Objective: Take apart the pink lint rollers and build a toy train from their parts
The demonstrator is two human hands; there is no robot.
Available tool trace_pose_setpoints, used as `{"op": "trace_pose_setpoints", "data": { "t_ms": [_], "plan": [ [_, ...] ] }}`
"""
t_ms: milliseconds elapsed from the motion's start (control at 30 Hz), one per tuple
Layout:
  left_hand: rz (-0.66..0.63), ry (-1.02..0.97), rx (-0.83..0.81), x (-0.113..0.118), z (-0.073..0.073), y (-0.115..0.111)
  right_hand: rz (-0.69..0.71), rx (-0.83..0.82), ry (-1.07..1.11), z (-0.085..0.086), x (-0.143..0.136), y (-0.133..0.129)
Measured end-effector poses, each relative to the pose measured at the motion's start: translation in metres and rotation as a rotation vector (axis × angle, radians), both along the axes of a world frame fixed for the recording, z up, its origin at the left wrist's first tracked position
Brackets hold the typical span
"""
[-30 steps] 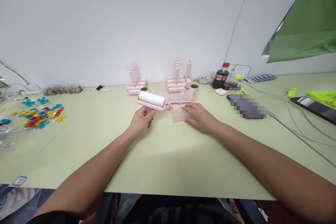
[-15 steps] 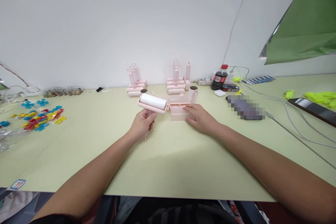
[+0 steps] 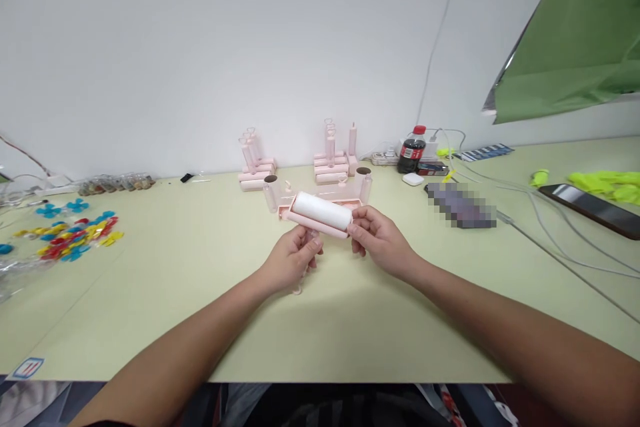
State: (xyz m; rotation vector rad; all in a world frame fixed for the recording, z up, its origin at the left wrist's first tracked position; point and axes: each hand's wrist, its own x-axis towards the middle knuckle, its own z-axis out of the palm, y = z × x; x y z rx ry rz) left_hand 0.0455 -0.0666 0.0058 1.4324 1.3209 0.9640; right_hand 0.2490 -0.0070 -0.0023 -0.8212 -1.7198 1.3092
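A pink lint roller [image 3: 323, 212] with a white roll is held tilted above the table, its left end higher. My left hand [image 3: 295, 255] is closed round its clear handle, below the roller head. The fingers and thumb of my right hand [image 3: 377, 238] pinch the right end of the head. Right behind the roller lies a pink case [image 3: 355, 203], partly hidden by it. Clear parts and two brown-rimmed tubes, one on the left [image 3: 271, 192] and one on the right [image 3: 363, 179], stand behind that.
Pink rollers with upright handles stand by the wall, in a left group [image 3: 257, 177] and a right group [image 3: 331, 170]. A cola bottle [image 3: 412, 152], a phone [image 3: 590, 209] and cables are on the right. Colourful plastic pieces [image 3: 75, 233] lie at the far left of the table [image 3: 190, 293].
My left hand has brought the roller to the right and nearer, in front of the pink case. My right hand has left the case and now grips the roller head's right end.
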Motion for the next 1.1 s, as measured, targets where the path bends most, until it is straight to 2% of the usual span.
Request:
{"op": "trace_pose_setpoints", "data": {
  "t_ms": [100, 233, 333, 433, 567, 667, 767, 967, 1100],
  "plan": [
    [-0.020, 0.039, 0.103, -0.008, -0.004, 0.004, 0.006, -0.023, 0.058, 0.000, 0.000, 0.001],
    [-0.024, 0.149, 0.272, -0.019, 0.002, 0.007, 0.073, 0.000, 0.079, -0.003, 0.000, 0.000],
    [-0.061, 0.271, 0.391, -0.021, 0.008, 0.003, 0.066, 0.136, -0.045, -0.005, 0.000, -0.004],
    [-0.114, 0.285, 0.423, -0.017, 0.008, -0.003, 0.115, 0.311, -0.200, -0.004, -0.001, -0.009],
    [-0.125, 0.274, 0.515, -0.012, 0.010, -0.009, 0.179, 0.394, -0.310, -0.003, -0.003, -0.014],
    [-0.125, 0.352, 0.646, -0.016, 0.025, -0.012, 0.171, 0.429, -0.346, -0.003, -0.004, -0.016],
    [-0.205, 0.461, 0.683, -0.022, 0.048, -0.014, 0.158, 0.473, -0.367, -0.002, -0.004, -0.018],
    [-0.424, 0.693, 0.537, -0.023, 0.095, -0.012, 0.177, 0.558, -0.358, -0.001, -0.004, -0.019],
    [-0.556, 0.782, 0.484, -0.019, 0.114, -0.005, 0.204, 0.572, -0.390, 0.000, -0.002, -0.021]
  ]
}}
